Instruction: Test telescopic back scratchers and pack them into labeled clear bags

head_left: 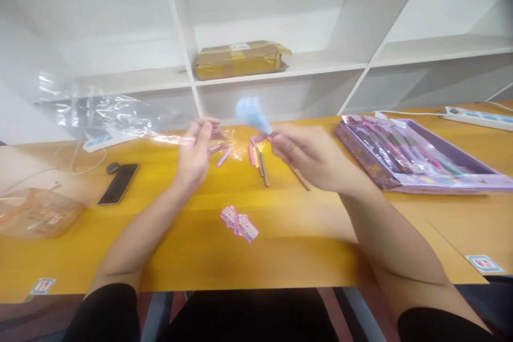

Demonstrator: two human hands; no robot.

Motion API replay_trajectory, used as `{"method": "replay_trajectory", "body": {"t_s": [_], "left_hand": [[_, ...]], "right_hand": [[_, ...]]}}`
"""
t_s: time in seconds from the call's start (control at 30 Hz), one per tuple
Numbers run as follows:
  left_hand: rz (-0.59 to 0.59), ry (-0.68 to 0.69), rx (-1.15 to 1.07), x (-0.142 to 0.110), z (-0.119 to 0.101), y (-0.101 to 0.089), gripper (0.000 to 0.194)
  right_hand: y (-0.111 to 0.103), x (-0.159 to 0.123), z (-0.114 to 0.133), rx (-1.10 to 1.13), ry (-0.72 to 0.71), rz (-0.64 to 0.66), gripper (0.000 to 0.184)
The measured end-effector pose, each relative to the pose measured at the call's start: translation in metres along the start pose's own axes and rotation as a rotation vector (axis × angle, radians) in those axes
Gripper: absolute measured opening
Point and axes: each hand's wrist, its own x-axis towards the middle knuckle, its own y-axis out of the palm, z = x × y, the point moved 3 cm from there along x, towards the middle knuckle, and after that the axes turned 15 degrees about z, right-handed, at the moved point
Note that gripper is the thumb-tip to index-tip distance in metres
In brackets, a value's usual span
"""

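Note:
My right hand (304,152) is closed around a back scratcher with a light blue, claw-like head (252,112), blurred by motion. A thin metal rod (300,177) shows below that hand. To the left, my left hand (196,152) is raised with its fingers curved and apart, and I make out nothing gripped in it. Clear plastic (124,112) stretches from the back left up to this hand; whether they touch is unclear. Between the hands, on the table, lie metal-rod pieces with a purple forked head (253,140) and a yellow one (261,147). A purple strip (224,157) lies nearby.
Pink printed cards (239,223) lie at the table's middle. An open purple box (404,155) with wrapped items stands right. On the left are a phone (119,184), an orange translucent container (40,214) and a power strip (104,140). A taped parcel (240,60) sits on the shelf.

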Motion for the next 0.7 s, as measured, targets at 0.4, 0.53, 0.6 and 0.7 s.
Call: {"method": "replay_trajectory", "body": {"t_s": [0.4, 0.53, 0.6, 0.7], "left_hand": [[0.024, -0.02, -0.008, 0.001, -0.043, -0.01, 0.038], [0.043, -0.062, -0.027, -0.002, -0.043, -0.007, 0.04], [0.034, -0.066, -0.028, -0.004, -0.043, -0.005, 0.039], [0.028, -0.069, -0.031, -0.005, -0.042, -0.004, 0.038]], "right_hand": [[0.004, 0.005, -0.024, 0.085, 0.079, 0.347, 0.048], [0.003, 0.007, -0.028, 0.234, 0.037, 0.401, 0.047], [0.003, 0.008, -0.031, 0.282, 0.033, 0.415, 0.047], [0.004, 0.008, -0.034, 0.365, 0.037, 0.443, 0.046]]}}
